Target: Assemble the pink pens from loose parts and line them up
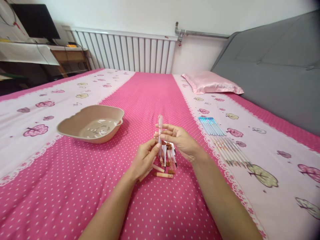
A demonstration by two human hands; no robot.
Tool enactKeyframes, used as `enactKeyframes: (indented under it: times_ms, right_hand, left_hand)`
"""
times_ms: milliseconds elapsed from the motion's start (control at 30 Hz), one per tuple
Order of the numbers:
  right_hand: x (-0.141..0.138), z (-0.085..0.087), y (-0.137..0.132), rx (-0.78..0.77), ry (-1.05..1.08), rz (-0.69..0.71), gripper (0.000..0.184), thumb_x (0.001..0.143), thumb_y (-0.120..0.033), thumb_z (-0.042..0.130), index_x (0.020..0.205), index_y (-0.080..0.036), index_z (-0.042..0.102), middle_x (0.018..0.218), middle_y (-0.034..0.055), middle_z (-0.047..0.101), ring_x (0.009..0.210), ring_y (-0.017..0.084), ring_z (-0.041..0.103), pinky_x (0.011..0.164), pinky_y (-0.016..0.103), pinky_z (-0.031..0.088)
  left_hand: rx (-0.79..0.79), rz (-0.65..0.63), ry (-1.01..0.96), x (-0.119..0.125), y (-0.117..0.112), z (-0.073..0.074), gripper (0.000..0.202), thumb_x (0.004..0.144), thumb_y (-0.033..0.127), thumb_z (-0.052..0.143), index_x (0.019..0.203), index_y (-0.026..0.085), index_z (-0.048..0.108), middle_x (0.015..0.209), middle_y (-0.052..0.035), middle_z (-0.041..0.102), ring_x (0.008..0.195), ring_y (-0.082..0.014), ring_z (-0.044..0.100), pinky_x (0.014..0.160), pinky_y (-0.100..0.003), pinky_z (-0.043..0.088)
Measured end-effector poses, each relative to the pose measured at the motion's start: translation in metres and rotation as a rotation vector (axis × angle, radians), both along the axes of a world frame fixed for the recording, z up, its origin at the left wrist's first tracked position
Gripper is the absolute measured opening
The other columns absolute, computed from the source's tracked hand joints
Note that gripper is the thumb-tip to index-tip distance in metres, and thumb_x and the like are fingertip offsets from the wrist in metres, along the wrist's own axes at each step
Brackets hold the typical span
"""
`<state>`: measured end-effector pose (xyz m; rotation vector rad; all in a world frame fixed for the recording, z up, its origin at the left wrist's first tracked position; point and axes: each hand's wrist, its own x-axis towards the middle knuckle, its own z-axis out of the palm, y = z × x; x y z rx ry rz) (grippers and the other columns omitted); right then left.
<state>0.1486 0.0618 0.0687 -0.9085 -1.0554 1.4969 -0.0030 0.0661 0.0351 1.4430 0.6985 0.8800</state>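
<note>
Both my hands meet over the middle of the bed around a pale pink, partly see-through pen (160, 124) held upright. My left hand (145, 158) pinches its lower part between thumb and fingers. The fingers of my right hand (183, 141) are closed on it higher up. Just below the hands lies a loose pile of pen parts: clear pink tubes (171, 156), thin white refills with dark tips, and brown and orange pieces. An orange-brown barrel (163, 175) lies crosswise at the near side. My hands hide part of the pile.
A tan plastic basin (75, 128) with small white scraps inside stands at the left. On the right lie a row of blue-ended pens (212, 126) and a row of pale pens (231, 151). A pink pillow (212, 82) rests near the grey headboard (272, 60).
</note>
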Motion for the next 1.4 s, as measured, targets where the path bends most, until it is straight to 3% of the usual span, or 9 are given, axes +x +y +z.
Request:
enactKeyframes:
  times_ms: [233,500,733,833,1000,1200,1400]
  right_hand:
    - [-0.001,0.000,0.000,0.002,-0.068,-0.098,0.045,0.058,-0.025,0.081,0.097,-0.017,0.059,0.076,-0.0013,0.063,0.067,0.010,0.061,0.064,0.023,0.049]
    - [-0.002,0.001,-0.001,0.010,-0.075,-0.098,0.043,0.058,-0.025,0.081,0.094,-0.018,0.058,0.075,-0.0023,0.060,0.067,0.010,0.059,0.062,0.023,0.048]
    - [-0.001,0.003,-0.002,-0.010,0.004,0.010,0.041,0.070,-0.024,0.074,0.107,-0.020,0.056,0.098,0.0037,0.066,0.082,0.013,0.063,0.071,0.025,0.052]
    - [0.000,0.003,-0.003,-0.017,0.039,0.079,0.039,0.076,-0.024,0.068,0.112,-0.020,0.054,0.105,0.0060,0.066,0.083,0.014,0.064,0.067,0.026,0.054]
    - [0.000,0.000,-0.001,-0.002,0.026,0.059,0.030,0.074,-0.020,0.068,0.102,-0.018,0.056,0.091,0.0046,0.070,0.074,0.014,0.065,0.062,0.026,0.054]
    - [-0.001,0.000,0.000,0.007,-0.023,-0.032,0.040,0.065,-0.022,0.077,0.100,-0.018,0.057,0.081,0.0026,0.070,0.074,0.014,0.066,0.068,0.026,0.053]
    - [-0.002,0.001,-0.001,-0.010,-0.084,-0.123,0.043,0.060,-0.024,0.080,0.097,-0.017,0.059,0.074,0.0021,0.069,0.068,0.014,0.065,0.067,0.028,0.051]
  left_hand:
    - [-0.064,-0.012,0.021,0.000,-0.001,0.000,0.031,0.082,0.043,0.053,0.097,0.016,0.055,0.079,-0.0013,0.050,0.066,-0.0157,0.059,0.044,-0.030,0.056]
    - [-0.016,-0.004,0.049,-0.002,0.002,-0.007,0.030,0.083,0.043,0.053,0.096,0.016,0.056,0.079,-0.0020,0.052,0.067,-0.0148,0.058,0.046,-0.025,0.053]
    - [0.043,0.026,0.013,0.000,0.001,0.001,0.027,0.083,0.038,0.054,0.092,0.014,0.059,0.078,-0.0026,0.056,0.069,-0.0135,0.056,0.056,-0.024,0.052]
    - [0.033,0.032,-0.004,0.000,0.001,0.004,0.027,0.082,0.038,0.055,0.089,0.013,0.060,0.078,-0.0031,0.057,0.069,-0.0132,0.055,0.056,-0.023,0.051]
    - [-0.073,-0.022,-0.027,0.000,-0.002,0.004,0.031,0.082,0.043,0.054,0.091,0.014,0.056,0.078,-0.0011,0.051,0.066,-0.0139,0.056,0.046,-0.024,0.052]
    - [0.008,0.008,0.024,0.000,0.001,0.000,0.031,0.083,0.042,0.053,0.095,0.014,0.058,0.076,-0.0013,0.051,0.070,-0.0145,0.055,0.048,-0.023,0.051]
    - [0.116,0.066,0.093,0.000,0.003,-0.002,0.028,0.083,0.041,0.053,0.086,0.013,0.059,0.072,-0.0025,0.056,0.066,-0.0134,0.055,0.052,-0.022,0.048]
